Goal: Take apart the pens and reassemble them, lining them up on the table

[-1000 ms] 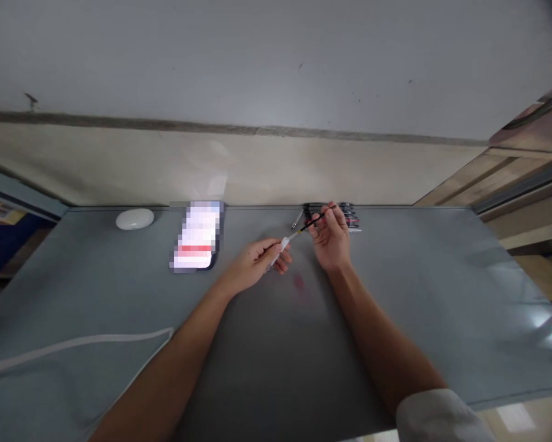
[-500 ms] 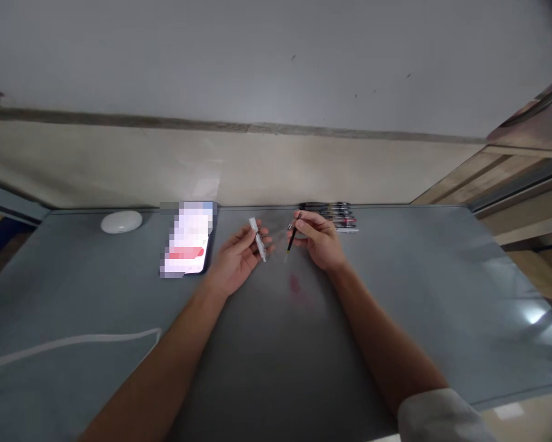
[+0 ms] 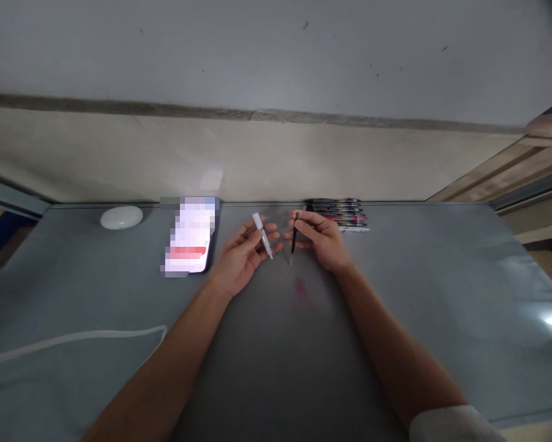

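Note:
In the head view, my left hand [image 3: 236, 264] holds a white pen [image 3: 263, 238], with the thumb pressing it against the fingers. The pen leans, its thicker white end uppermost. To its right, my right hand [image 3: 326, 244] pinches a slim black pen [image 3: 295, 238] near its top. This one points downward and has a yellowish band and a pale tip at its lower end. A small gap separates the two hands, and the pens do not touch. Just behind my right hand lies a row of several pens [image 3: 349, 210], mostly dark, partly hidden by the hand.
A phone with a lit, blurred screen [image 3: 188, 233] lies left of my left hand. Farther left is a smooth white oval object [image 3: 121, 217]. A white cable [image 3: 82, 336] crosses the grey table [image 3: 276, 368] at the left. The wall [image 3: 266, 159] rises behind the table's back edge.
Both hands stay near each other with the same pens, my left hand slightly farther right. The black pen now hangs more upright. The camera view has shifted slightly.

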